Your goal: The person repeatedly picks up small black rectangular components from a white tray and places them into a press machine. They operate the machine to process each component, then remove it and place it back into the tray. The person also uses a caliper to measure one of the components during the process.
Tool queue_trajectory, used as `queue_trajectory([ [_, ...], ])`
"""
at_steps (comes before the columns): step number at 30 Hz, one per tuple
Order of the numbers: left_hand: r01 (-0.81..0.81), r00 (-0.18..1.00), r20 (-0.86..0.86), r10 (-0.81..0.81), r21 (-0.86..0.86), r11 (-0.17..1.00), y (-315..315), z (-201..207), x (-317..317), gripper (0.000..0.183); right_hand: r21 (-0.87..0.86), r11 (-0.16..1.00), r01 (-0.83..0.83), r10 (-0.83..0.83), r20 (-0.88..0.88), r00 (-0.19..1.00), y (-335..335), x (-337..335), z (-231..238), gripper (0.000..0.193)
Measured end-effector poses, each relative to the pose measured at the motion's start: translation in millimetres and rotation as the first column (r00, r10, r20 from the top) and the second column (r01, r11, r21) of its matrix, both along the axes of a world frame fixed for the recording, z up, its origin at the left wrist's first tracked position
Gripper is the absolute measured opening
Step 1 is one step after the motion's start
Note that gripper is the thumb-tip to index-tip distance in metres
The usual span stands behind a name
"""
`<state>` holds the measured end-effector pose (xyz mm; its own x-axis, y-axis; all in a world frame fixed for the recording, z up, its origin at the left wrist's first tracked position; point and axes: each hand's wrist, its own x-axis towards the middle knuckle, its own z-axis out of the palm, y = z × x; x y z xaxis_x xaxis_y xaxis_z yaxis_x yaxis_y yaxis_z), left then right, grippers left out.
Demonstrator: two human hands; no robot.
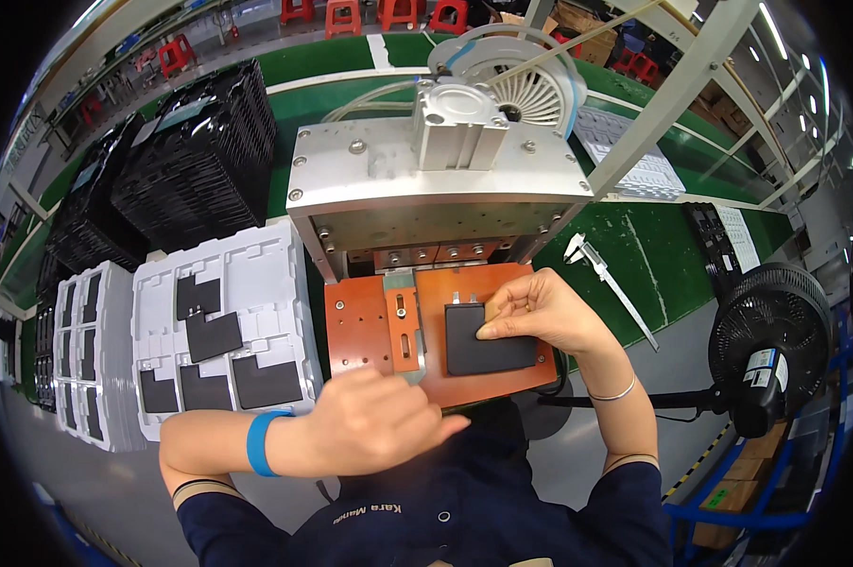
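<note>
A black flat pouch cell (473, 342) with two silvery tabs at its far edge lies on the orange plate (403, 380) of a metal press. My right hand (532, 310) is closed in a pinch at the cell's far right part, thumb on the black surface. The fingers hide that corner. My left hand (374, 425) hovers in front of the plate, nearer to me, fingers curled in and thumb pointing right. Nothing shows in it. Left of the press, a white tray (152, 307) carries several similar black cells (215, 335), some lying across others.
The silver press (379, 175) stands over the orange plate's far edge. A caliper (611, 283) lies to its right on the green bench, near a black fan (766, 326). More white trays (105, 364) and tall stacks of black trays (199, 156) stand at the left.
</note>
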<state>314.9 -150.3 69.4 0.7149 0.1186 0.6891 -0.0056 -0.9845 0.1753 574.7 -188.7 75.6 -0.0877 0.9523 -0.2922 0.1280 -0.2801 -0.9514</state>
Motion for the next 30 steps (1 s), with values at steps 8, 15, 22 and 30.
queue_trajectory([
  [8, 0.040, 0.980, -0.198, -0.031, 0.044, 0.998, 2.9, -21.0, -10.3, 0.034, 0.515, 0.825, -0.232, -0.271, 0.722, 0.636, -6.0, -38.0, 7.0, 0.023],
  [15, 0.043, 0.853, -0.519, -0.065, -0.054, 0.998, 15.0, -24.4, -11.2, 0.072, 0.600, 0.711, -0.367, -0.275, 0.717, 0.641, 3.1, -35.7, -10.5, 0.022],
  [22, 0.047, 0.845, -0.535, 0.020, 0.110, 0.993, 13.4, -20.2, -12.5, 0.069, 0.543, 0.687, -0.484, -0.259, 0.804, 0.535, 3.9, -41.4, -21.5, 0.030],
  [30, 0.033, 0.848, -0.530, 0.035, 0.118, 0.992, 13.3, -20.8, -13.2, 0.067, 0.634, 0.659, -0.405, -0.412, 0.755, 0.510, -9.1, -34.6, -16.2, 0.044],
])
